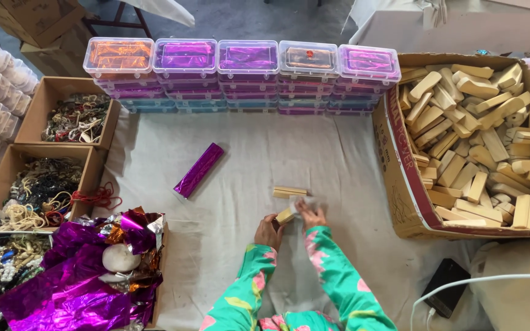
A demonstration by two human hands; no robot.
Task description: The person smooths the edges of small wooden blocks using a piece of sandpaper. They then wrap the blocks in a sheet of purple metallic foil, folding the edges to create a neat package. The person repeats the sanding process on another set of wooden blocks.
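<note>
At three o'clock sits the big carton (400,184) with red lettering down its flap, heaped with pale wooden blocks (480,141). Across twelve o'clock runs a wall of clear lidded boxes (246,76), purple and orange foil inside. At nine o'clock, open brown cartons (32,116) of cords and beads; at seven, crumpled purple foil (69,288). A foil-wrapped bar (199,170) lies at eleven. Dead centre, left hand (268,233) and right hand (311,214) clamp one block (285,216), a second block (290,192) just beyond.
</note>
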